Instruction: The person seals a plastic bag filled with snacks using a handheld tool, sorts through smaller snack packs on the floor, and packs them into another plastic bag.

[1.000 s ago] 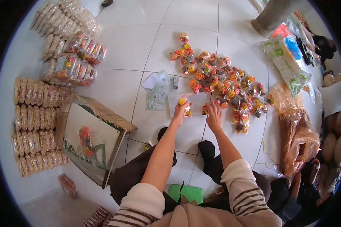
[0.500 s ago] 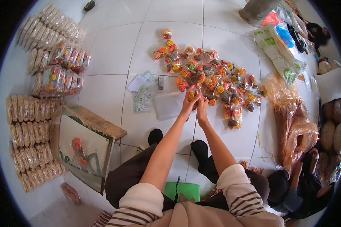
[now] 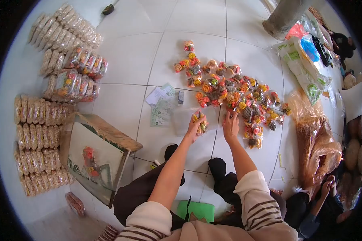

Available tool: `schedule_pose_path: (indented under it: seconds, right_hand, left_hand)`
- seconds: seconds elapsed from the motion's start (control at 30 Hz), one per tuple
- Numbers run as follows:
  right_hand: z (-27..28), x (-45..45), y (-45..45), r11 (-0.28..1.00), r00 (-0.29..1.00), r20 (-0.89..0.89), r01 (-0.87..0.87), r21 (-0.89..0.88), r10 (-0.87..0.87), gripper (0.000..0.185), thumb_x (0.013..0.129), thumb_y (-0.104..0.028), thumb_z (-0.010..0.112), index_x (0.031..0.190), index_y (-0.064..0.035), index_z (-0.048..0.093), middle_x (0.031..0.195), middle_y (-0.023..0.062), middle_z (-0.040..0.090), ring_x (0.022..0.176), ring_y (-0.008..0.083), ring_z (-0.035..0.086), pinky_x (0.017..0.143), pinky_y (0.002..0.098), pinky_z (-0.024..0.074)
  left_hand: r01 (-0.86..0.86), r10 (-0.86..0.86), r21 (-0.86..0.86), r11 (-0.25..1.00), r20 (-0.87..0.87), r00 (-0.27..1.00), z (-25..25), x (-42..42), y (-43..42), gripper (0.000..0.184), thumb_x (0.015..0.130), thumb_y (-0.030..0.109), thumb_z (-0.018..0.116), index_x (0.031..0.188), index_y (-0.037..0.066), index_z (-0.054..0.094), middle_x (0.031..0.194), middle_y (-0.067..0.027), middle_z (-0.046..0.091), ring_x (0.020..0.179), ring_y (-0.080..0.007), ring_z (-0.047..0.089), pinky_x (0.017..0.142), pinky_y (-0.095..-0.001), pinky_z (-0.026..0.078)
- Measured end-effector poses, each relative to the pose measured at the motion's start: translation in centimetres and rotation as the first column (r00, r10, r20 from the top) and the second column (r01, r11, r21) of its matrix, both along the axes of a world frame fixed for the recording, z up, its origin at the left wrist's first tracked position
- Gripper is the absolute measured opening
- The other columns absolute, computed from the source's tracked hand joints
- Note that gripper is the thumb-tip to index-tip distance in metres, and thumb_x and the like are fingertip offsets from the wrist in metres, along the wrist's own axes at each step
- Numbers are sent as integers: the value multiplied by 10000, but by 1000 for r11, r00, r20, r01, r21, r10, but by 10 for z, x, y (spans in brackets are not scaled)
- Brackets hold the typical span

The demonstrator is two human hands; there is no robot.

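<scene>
My left hand point(image 3: 192, 129) is closed around a small clear packet of colourful snack pieces point(image 3: 201, 123), held above a clear plastic bag point(image 3: 182, 120) on the floor. To its right, my right hand point(image 3: 230, 128) is at the lower edge of a spread of similar snack packets point(image 3: 231, 96). Its fingers are bent together and point into them; what lies between the fingertips is hidden. The packets hold red, orange, yellow and dark brown pieces. Printed green and white labels point(image 3: 161, 108) lie left of the bag, with a small grey item point(image 3: 181, 97) beside them.
Stacked bagged goods point(image 3: 42, 140) line the left wall. Near them stands a tilted board-topped box point(image 3: 90, 160) with one packet on it. At the right lie a large orange plastic sack point(image 3: 315, 140) and a white-green bag point(image 3: 303, 66). Another person's hands point(image 3: 328, 186) show at lower right.
My hands have parted: the left moved down with the packet, the right moved right to the pile's edge. The whole view has shifted slightly right and down.
</scene>
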State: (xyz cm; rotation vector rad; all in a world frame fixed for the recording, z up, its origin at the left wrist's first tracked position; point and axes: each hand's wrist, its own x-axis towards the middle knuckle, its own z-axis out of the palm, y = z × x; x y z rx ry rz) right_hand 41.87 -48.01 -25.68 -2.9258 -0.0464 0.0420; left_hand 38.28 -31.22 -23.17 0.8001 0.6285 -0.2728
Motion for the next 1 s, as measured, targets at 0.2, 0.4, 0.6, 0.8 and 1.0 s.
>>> schedule_pose_path:
  seconds: [0.2, 0.4, 0.6, 0.8, 1.0]
  right_hand:
    - [31, -4, 1, 852, 992, 92, 28, 523, -89, 405, 730, -69, 541, 1118, -50, 426, 1087, 184, 429, 925, 362, 494, 741, 443, 440]
    - [175, -2, 90, 548, 944, 311, -206, 811, -106, 435, 701, -65, 604, 1096, -27, 425, 945, 168, 519, 877, 335, 509, 760, 384, 417]
    - [326, -66, 158, 369, 793, 608, -577, 728, 39, 343, 713, -20, 610, 1028, -34, 477, 918, 152, 530, 908, 299, 522, 767, 360, 419]
    - [364, -124, 182, 338, 639, 710, -765, 548, 295, 486, 726, -18, 585, 1187, -39, 430, 1139, 160, 473, 1050, 316, 470, 893, 370, 388]
    - [359, -167, 206, 130, 479, 739, -868, 479, 475, 913, 577, -248, 773, 1272, 2, 236, 1263, 212, 319, 1164, 346, 345, 984, 388, 289]
  left_hand:
    - [138, -143, 64, 988, 92, 985, 47, -10, 25, 543, 781, 269, 619, 1251, 262, 348, 831, 8, 525, 709, -128, 575, 449, -266, 431]
    - [69, -101, 132, 989, 256, 961, 169, -14, 60, 462, 764, 328, 628, 1158, 195, 426, 827, 12, 547, 690, -126, 579, 485, -280, 462]
    - [-86, 47, 61, 994, 478, 877, 286, -55, 100, 490, 763, 327, 638, 1187, 242, 408, 972, 7, 566, 801, -121, 561, 613, -326, 472]
    - [-250, 162, 72, 966, 585, 794, 337, -125, 121, 456, 769, 377, 626, 1145, 212, 428, 957, 8, 564, 819, -123, 554, 592, -321, 467]
    - [-405, 289, 22, 914, 665, 688, 333, -164, 144, 526, 809, 520, 501, 1200, 190, 374, 993, -30, 556, 880, -138, 559, 649, -289, 493]
